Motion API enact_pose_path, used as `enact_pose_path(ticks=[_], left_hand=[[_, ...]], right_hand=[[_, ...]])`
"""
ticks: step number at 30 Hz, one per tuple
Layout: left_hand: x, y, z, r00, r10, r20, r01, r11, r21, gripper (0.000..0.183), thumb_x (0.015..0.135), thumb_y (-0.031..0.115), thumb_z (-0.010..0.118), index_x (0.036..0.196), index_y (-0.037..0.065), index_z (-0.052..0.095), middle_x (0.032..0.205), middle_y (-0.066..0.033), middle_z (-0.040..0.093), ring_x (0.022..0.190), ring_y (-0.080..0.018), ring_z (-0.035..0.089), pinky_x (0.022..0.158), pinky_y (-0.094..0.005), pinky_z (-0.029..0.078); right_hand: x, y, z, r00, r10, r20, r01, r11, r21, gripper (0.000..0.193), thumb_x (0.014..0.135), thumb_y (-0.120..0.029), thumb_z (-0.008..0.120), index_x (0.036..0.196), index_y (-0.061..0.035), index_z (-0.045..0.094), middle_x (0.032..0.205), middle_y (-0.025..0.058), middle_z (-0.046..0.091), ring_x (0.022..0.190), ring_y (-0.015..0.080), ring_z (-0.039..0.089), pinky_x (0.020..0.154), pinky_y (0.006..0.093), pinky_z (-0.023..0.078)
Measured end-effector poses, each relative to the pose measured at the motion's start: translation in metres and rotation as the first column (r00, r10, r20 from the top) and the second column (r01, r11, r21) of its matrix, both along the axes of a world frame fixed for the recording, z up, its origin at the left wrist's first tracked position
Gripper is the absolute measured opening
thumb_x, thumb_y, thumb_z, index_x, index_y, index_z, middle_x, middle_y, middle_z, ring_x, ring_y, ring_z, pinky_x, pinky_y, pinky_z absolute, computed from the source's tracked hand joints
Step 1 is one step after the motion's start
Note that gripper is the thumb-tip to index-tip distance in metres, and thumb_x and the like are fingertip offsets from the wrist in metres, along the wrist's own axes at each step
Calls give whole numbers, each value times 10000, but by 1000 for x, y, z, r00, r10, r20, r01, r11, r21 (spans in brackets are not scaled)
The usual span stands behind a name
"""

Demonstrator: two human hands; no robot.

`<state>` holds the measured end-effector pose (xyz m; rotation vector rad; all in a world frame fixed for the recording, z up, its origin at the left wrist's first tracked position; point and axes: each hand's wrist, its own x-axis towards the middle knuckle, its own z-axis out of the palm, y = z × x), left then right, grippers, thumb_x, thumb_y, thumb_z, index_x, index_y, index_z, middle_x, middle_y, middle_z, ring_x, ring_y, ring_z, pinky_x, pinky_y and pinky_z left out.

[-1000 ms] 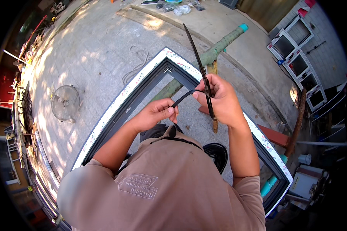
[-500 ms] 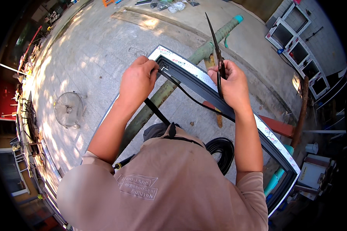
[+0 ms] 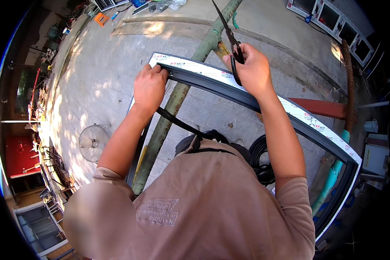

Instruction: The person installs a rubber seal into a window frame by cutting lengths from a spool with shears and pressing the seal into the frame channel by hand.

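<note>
Clamps the right hand (image 3: 250, 71) around the handles of black scissors (image 3: 229, 37), with the long blades together and pointing up, away from the body. Keeps these over the far side of a large frame (image 3: 199, 67), with one handle loop overlapping its white face; cannot tell whether touching it. Bends the left hand (image 3: 151, 89) over the far left corner of the same frame, with fingers drawn together at the inner groove. Cannot tell what is pinched there, with the fingertips partly hidden. Trails a black strip (image 3: 182, 123) from beneath the left hand, across the opening and down toward the waist. Wears a brown shirt (image 3: 229, 203) with short sleeves.

Shows, on the frame, white film with red and dark print outside and dark ribbed profile inside. Lies across a green pipe (image 3: 174, 103) near the left hand and a turquoise pipe (image 3: 327, 190) at the right. Farther down, beside the legs, includes a black coil (image 3: 259, 159). Farther out, to the left, has a round fan (image 3: 94, 144) on the sunlit paving; to the right, a red-brown beam (image 3: 318, 108) and a pale bucket (image 3: 371, 126).
</note>
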<state>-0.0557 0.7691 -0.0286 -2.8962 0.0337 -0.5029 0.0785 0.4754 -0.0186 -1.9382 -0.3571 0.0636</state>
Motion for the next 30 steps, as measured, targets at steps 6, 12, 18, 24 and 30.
enact_pose_path(ticks=[6,12,18,24,30], left_hand=[[4,1,-5,999,-35,31,33,997,67,114,938,158,707,850,140,778,894,-37,691,932,-287,676,795,-444,535],[6,-2,-6,998,-43,56,38,996,75,118,941,154,711,856,138,791,886,-39,679,921,-296,669,785,-451,535],[5,1,-10,998,-37,53,33,997,74,109,944,152,723,864,128,794,897,-46,677,932,-306,666,777,-464,526],[5,-2,-9,997,-38,63,33,996,81,120,955,155,720,869,134,802,896,-40,688,927,-300,668,773,-464,524],[6,2,-12,998,-18,67,12,996,89,95,953,152,725,894,138,798,900,-40,700,920,-299,672,783,-459,535]], right_hand=[[-5,-3,6,999,19,44,-15,996,-83,360,957,-326,888,1067,-16,743,907,132,763,841,293,712,814,405,566],[0,-5,3,999,-50,8,49,998,33,357,955,-310,902,1031,-11,723,802,25,694,705,129,586,670,330,486],[18,-8,-14,980,-13,-198,82,934,349,362,962,-331,899,1065,-32,722,898,23,762,685,91,573,638,287,460],[19,-14,-11,968,0,-251,98,919,381,391,952,-368,899,1079,-41,726,967,45,788,730,101,581,680,273,471],[17,-12,-12,972,-38,-231,123,923,365,397,916,-346,916,1034,7,775,870,47,739,781,155,639,737,337,521]])
